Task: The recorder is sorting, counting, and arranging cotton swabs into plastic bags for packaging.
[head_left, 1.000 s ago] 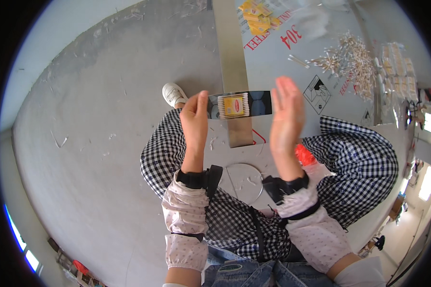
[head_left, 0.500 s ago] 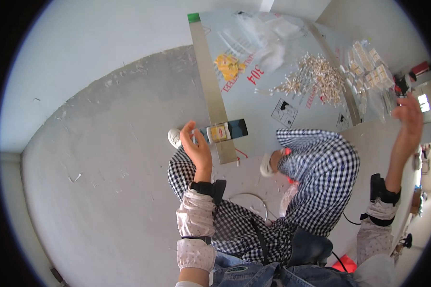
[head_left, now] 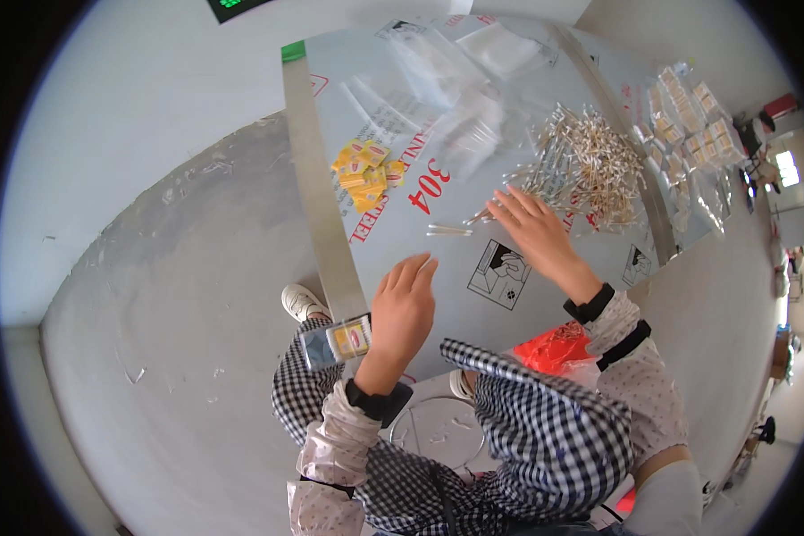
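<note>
Against the near left edge of the worktop [head_left: 545, 295], the left hand [head_left: 402, 308] has its grip clamped on a small clear packet [head_left: 338, 342] with a yellow and red label; the packet sticks out to the left of the palm, over the worktop's metal edge strip [head_left: 317, 196] and above a checked trouser leg and a white shoe [head_left: 302, 302] on the grey floor [head_left: 170, 295]. Its fingers are held together and point up onto the sheet. Further in and to the right, the right hand [head_left: 540, 234] lies flat with its grip apart, fingers spread and holding nothing, fingertips at the near fringe of a large loose heap of thin pale sticks [head_left: 590, 165]. Two or three stray sticks [head_left: 448, 230] lie just left of those fingertips, between the two hands. The worktop is a smooth, shiny steel sheet under a protective film printed with red lettering and a square black pictogram [head_left: 502, 272] that sits below the right wrist. Well beyond the left hand, near the edge strip, lies a small pile of yellow labels [head_left: 364, 171] with red marks. Clear, crinkled plastic bags [head_left: 456, 80] are strewn across the far part of the sheet. Rows of filled packets [head_left: 697, 125] with yellow labels lie at the far right. An orange-red mesh bag [head_left: 558, 350] rests on the lap below the right forearm.
</note>
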Demonstrator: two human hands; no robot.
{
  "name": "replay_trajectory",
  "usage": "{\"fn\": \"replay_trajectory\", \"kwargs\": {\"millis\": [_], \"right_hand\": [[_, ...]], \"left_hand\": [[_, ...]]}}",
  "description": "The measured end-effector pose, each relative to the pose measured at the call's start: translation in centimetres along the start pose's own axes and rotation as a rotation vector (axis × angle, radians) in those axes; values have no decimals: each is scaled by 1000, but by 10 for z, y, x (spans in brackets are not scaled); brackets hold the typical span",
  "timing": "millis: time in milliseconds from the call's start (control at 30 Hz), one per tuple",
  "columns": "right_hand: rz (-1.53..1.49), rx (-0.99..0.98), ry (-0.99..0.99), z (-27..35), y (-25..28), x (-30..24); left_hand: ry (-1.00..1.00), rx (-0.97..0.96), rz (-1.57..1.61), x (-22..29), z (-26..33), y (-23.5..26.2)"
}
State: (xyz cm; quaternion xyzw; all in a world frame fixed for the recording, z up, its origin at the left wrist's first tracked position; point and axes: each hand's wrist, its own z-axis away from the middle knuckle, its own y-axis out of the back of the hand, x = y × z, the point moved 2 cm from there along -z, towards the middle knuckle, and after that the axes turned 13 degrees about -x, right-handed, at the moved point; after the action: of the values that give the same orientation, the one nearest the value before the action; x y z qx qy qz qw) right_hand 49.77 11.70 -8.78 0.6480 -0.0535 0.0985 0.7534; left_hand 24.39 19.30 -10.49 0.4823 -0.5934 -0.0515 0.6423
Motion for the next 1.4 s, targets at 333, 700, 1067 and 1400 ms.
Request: {"fn": "replay_trajectory", "kwargs": {"millis": [333, 700, 1067, 1400], "right_hand": [[-327, 208, 124, -36, -27, 29], [-550, 44, 131, -37, 2, -85], [-995, 5, -86, -10, 18, -30], [-608, -45, 115, -18, 0, -51]], "left_hand": [[-45, -220, -262, -21, -55, -34], [-26, -162, -208, -11, 1, -14], [130, -142, -64, -25, -9, 17], [4, -347, -326, -38, -48, 13]]}}
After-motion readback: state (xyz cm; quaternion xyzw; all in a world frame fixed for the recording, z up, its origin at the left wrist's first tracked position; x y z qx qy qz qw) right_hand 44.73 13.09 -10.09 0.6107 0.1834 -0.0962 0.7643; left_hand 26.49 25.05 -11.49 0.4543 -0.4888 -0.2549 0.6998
